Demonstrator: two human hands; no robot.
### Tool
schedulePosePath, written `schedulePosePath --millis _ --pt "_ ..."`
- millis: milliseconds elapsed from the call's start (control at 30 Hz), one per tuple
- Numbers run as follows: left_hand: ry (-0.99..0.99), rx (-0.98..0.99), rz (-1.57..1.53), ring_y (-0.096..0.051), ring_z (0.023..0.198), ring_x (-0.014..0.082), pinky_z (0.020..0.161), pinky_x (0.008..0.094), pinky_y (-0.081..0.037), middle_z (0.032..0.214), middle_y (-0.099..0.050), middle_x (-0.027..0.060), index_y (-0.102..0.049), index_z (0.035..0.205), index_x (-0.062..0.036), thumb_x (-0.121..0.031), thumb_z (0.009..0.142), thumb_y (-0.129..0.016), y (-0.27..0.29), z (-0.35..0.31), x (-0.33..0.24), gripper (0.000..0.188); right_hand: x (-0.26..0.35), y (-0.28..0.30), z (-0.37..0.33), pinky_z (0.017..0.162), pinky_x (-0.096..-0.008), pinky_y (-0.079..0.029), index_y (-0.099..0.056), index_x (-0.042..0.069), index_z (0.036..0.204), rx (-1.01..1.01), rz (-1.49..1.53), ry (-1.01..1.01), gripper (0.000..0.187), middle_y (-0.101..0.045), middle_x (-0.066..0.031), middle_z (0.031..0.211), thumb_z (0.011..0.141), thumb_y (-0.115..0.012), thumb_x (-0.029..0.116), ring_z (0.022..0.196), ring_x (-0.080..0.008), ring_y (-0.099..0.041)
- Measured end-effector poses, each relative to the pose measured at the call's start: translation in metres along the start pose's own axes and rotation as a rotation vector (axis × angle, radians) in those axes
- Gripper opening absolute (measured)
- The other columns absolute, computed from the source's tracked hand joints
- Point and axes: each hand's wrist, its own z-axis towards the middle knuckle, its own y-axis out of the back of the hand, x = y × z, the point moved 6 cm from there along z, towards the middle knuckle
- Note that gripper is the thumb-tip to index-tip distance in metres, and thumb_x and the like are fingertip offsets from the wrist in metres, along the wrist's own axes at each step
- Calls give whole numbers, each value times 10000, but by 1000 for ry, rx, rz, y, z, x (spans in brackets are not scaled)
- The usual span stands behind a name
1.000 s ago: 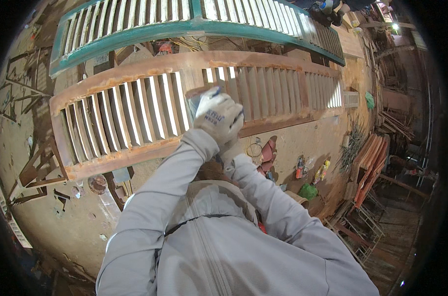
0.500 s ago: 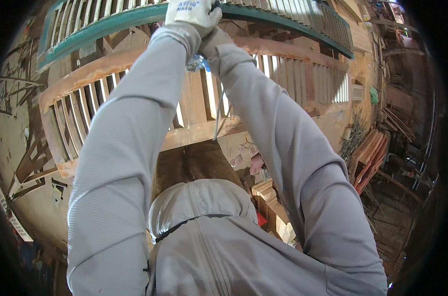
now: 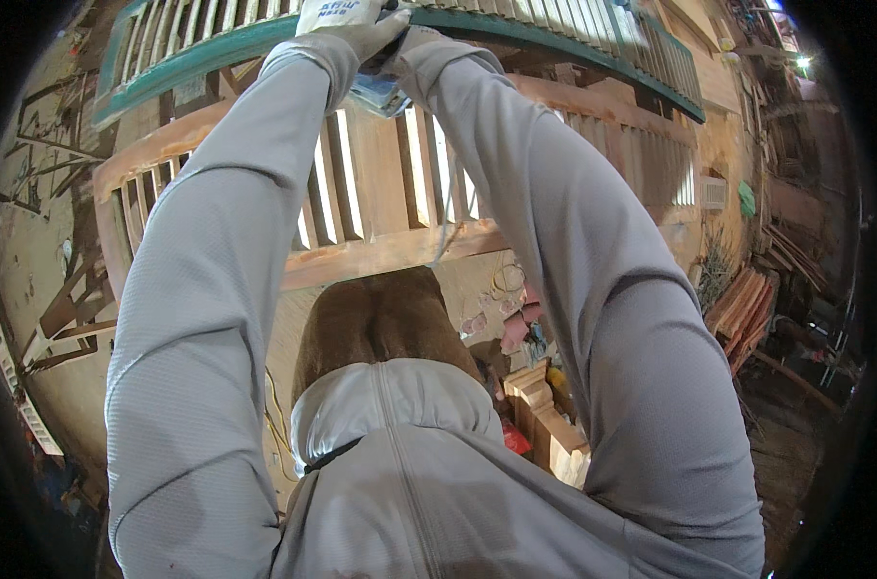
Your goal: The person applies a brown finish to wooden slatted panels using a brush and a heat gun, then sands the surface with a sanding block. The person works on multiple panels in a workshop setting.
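Observation:
My left hand (image 3: 347, 19), in a white work glove with blue print, is at the top edge, its fingers curled around something dark. Close beside it is my right hand (image 3: 421, 43); its fingers are hidden. Just below both hands shows a blue, partly clear object (image 3: 379, 95) whose kind I cannot make out. A thin grey cord (image 3: 443, 227) hangs below it. The hands are over the near rail of a green-edged slatted wooden panel (image 3: 525, 39). Nearer to me is an unpainted slatted wooden panel (image 3: 381, 183), under my forearms.
Carved wood pieces (image 3: 535, 396) and a red item (image 3: 516, 439) lie to the right of my body. Stacked reddish boards (image 3: 744, 314) stand farther right. Scrap timber (image 3: 77, 289) lies at the left. A yellow cord (image 3: 276, 425) runs along the floor.
Both hands have shifted slightly left and up, and the forearms are farther apart. More of the blue object shows below the hands. The whole view has shifted a little.

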Motion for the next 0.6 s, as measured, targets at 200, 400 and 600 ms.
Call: schedulePosePath --millis 200,400,600 --pt "-49 35 39 -576 1175 363 988 446 -460 1210 -623 190 -610 1304 -107 -556 902 -562 0 -24 16 605 16 30 -27 1031 -396 -482 -609 262 1320 -4 -357 10 506 -644 -75 1315 837 -727 357 1223 -291 -605" --pt "66 78 100 -571 1233 293 1053 440 -421 1294 -610 126 -611 1305 -157 -573 936 -495 -4 -60 -6 568 66 54 -93 1007 -361 -492 -638 241 1281 239 -182 -203 401 -650 -52 1316 933 -562 424 1210 -265 -608" --pt "-54 172 -109 -560 1160 321 1015 494 -394 1221 -595 137 -600 1239 -139 -546 857 -612 0 -143 -55 558 29 0 -171 900 -449 -529 -447 228 1409 363 -173 -129 628 -686 -145 1166 848 -685 383 1085 -324 -659"
